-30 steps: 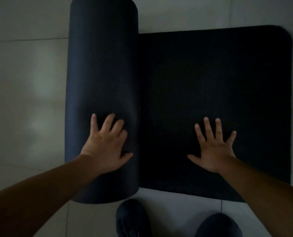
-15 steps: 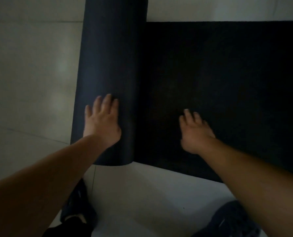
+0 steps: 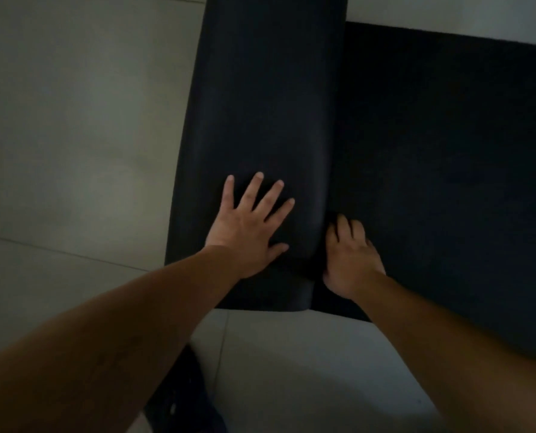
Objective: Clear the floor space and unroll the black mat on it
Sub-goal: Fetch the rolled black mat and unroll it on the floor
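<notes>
**Mat half unrolled on dim tile**

Pale tiled floor (image 3: 73, 151) in low light. The black mat (image 3: 447, 167) lies flat rightward, its thick roll (image 3: 260, 104) left. Left hand (image 3: 248, 232) spreads flat on the roll; right hand (image 3: 351, 260) presses the seam, fingers partly hidden.

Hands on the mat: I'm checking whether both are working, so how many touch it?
2. The left hand lies flat on the rolled part; the right hand rests on the unrolled part beside the roll.

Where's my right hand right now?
In the head view, your right hand rests on the flat part of the black mat, right beside the roll, near the left hand.
</notes>
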`<state>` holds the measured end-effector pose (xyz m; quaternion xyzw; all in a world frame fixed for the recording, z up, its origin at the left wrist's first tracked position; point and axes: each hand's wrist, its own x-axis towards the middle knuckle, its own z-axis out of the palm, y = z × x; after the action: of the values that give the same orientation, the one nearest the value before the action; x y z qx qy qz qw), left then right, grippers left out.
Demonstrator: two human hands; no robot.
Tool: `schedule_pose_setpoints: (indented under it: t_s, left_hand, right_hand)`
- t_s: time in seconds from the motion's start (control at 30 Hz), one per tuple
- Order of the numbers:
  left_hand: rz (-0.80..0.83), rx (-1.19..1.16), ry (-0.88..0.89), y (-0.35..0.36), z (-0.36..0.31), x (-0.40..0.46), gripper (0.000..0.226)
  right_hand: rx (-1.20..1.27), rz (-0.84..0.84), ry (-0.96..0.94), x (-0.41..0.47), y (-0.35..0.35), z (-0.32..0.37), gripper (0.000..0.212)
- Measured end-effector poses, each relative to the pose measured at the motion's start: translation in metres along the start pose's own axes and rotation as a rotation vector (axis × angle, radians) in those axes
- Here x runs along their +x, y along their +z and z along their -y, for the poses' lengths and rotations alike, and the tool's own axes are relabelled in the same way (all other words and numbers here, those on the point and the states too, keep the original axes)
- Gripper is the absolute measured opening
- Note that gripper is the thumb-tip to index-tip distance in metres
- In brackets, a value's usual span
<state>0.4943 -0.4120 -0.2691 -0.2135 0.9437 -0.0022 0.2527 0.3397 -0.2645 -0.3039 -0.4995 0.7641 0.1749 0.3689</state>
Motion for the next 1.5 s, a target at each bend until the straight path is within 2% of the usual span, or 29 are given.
schedule_pose_setpoints:
  t_s: [0.17, 0.27, 0.33, 0.43, 0.47, 0.53, 0.63, 0.7, 0.87, 1.03, 1.27, 1.37, 1.43, 1.47, 1.5]
  left_hand:
    - [0.026, -0.045, -0.042, 0.034, 0.102, -0.036, 0.076]
    - [0.041, -0.119, -0.065, 0.029, 0.160, -0.063, 0.075]
    - [0.001, -0.261, -0.120, 0.012, 0.181, -0.077, 0.079]
    - [-0.161, -0.446, -0.188, -0.028, 0.177, -0.085, 0.079]
    - [-0.227, -0.427, -0.160, -0.042, 0.169, -0.084, 0.078]
    - [-0.304, -0.340, 0.013, -0.065, 0.148, -0.078, 0.073]
    - [-0.182, -0.167, 0.266, -0.071, 0.115, -0.059, 0.058]
    - [-0.065, -0.050, 0.290, -0.055, 0.102, -0.045, 0.056]
    - [0.039, 0.071, 0.151, -0.002, 0.114, -0.036, 0.071]
    - [0.114, 0.092, 0.045, 0.013, 0.160, -0.059, 0.072]
    - [0.401, -0.061, -0.270, 0.003, 0.228, -0.101, 0.078]
    - [0.471, -0.180, -0.465, -0.004, 0.256, -0.109, 0.072]
    - [0.351, -0.289, -0.632, -0.009, 0.269, -0.107, 0.063]
    - [0.231, -0.301, -0.651, -0.011, 0.270, -0.103, 0.060]
    - [0.095, -0.259, -0.585, -0.011, 0.269, -0.097, 0.058]
  right_hand:
    - [-0.073, 0.112, 0.095, 0.006, -0.004, 0.022, 0.113]
    - [-0.068, 0.193, 0.179, 0.007, -0.016, 0.037, 0.109]
    - [-0.030, 0.226, 0.199, 0.006, -0.028, 0.053, 0.101]
    - [0.009, 0.243, 0.201, -0.002, -0.050, 0.091, 0.093]
    - [0.015, 0.245, 0.202, -0.004, -0.057, 0.106, 0.092]
    - [0.048, 0.220, 0.178, -0.005, -0.068, 0.133, 0.088]
    - [0.092, 0.164, 0.125, -0.005, -0.064, 0.158, 0.090]
    - [0.102, 0.136, 0.099, 0.006, -0.052, 0.162, 0.098]
    - [0.081, 0.163, 0.105, 0.041, -0.020, 0.155, 0.106]
    - [0.064, 0.139, 0.096, 0.042, -0.006, 0.151, 0.116]
    - [0.101, 0.242, 0.079, 0.036, -0.029, 0.147, 0.120]
    - [0.103, 0.264, 0.102, 0.034, -0.032, 0.152, 0.123]
    - [0.071, 0.211, 0.120, 0.035, -0.030, 0.158, 0.114]
    - [0.056, 0.164, 0.137, 0.037, -0.030, 0.163, 0.105]
    - [0.048, 0.116, 0.156, 0.041, -0.033, 0.169, 0.096]
